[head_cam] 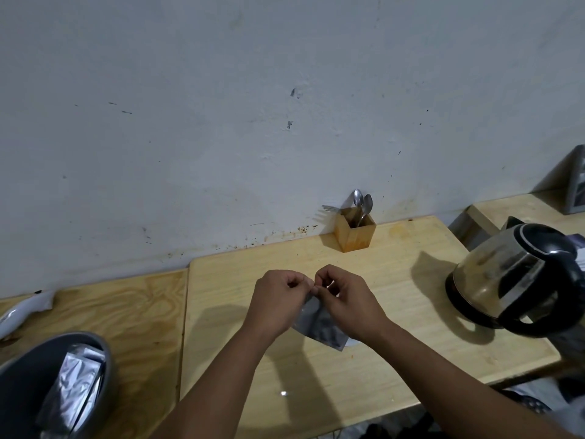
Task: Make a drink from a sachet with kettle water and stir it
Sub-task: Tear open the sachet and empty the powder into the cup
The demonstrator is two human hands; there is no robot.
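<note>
A silver foil sachet [319,324] hangs between my two hands above the middle of the wooden table [395,280]. My left hand [278,302] and my right hand [345,302] both pinch its top edge, fingertips almost touching. A pale rim [354,343] shows under the sachet's lower corner; what it belongs to is hidden. The steel kettle [506,277] with a black handle stands on its base at the right. Spoons [362,205] stick out of a wooden holder [356,232] at the wall.
A grey bowl [22,375] at the lower left holds more foil sachets [71,391]. A white wrapper [25,312] lies at the far left. A second wooden surface [95,315] adjoins on the left. A grey appliance [573,185] stands at the far right.
</note>
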